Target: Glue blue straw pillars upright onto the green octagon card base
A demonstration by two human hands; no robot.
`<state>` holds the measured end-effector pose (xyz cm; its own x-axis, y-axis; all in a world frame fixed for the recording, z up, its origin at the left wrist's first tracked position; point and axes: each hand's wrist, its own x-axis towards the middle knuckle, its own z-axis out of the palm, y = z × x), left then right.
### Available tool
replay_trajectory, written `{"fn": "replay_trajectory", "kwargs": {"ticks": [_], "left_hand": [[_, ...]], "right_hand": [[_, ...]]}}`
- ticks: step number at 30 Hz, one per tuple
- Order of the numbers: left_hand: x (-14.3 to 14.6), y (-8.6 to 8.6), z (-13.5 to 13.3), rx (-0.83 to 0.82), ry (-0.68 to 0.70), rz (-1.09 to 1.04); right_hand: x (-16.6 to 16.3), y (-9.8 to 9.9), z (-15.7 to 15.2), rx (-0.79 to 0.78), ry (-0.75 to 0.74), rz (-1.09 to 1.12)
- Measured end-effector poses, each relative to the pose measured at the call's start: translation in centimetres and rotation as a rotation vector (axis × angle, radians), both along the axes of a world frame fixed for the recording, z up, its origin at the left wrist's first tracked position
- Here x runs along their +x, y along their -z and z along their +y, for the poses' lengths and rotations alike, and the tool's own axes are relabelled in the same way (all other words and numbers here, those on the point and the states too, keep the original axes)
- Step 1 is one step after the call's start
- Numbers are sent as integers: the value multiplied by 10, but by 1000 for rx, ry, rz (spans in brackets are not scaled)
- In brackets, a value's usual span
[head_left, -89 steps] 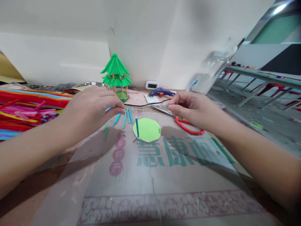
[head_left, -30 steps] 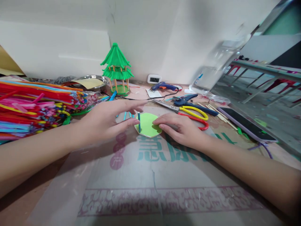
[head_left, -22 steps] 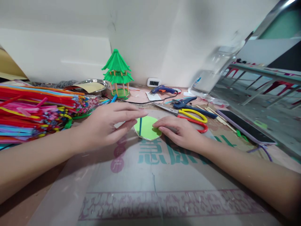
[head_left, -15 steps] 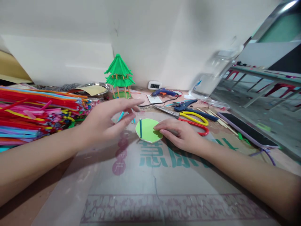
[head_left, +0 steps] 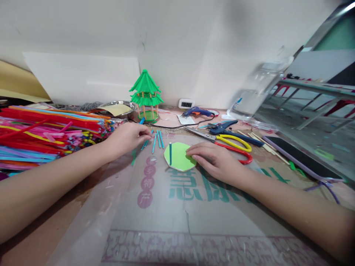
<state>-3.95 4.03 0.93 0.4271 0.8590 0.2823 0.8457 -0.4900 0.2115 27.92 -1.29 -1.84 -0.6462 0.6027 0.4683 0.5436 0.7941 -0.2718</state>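
On the plastic-covered table lies a light green many-sided card point(head_left: 181, 159) with one dark blue stick point(head_left: 170, 154) standing near its left side. My right hand point(head_left: 212, 157) grips the card's right edge between thumb and fingers. Left of the card, several short blue sticks point(head_left: 154, 142) lie loose. My left hand point(head_left: 126, 138) is beside them, fingers bent and slightly apart, with nothing visible between the fingertips. A small blue piece point(head_left: 142, 120) shows just beyond this hand.
A green-roofed model pavilion point(head_left: 145, 94) stands at the back. Bundles of pipe cleaners point(head_left: 55, 133) fill the left. Behind and right are a glue gun point(head_left: 196, 111), scissors point(head_left: 233, 142), blue pliers-like cutters point(head_left: 224, 127), wooden sticks point(head_left: 266, 146), a phone point(head_left: 302, 157) and a clear plastic bottle point(head_left: 249, 92).
My left hand has drawn back and lowered toward the loose blue sticks, uncovering more of them. My right hand stays on the card. The view has shifted slightly.
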Motion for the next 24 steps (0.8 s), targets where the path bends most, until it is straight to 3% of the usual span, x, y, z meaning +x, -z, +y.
{"fn": "replay_trajectory", "kwargs": {"ticks": [11,24], "left_hand": [[4,2,-4,-117,12,-76],[7,3,-5,-39,56,-44]], "right_hand": [[1,0,1,-4,-10,-3],[1,0,1,-2,-1,-11]]}}
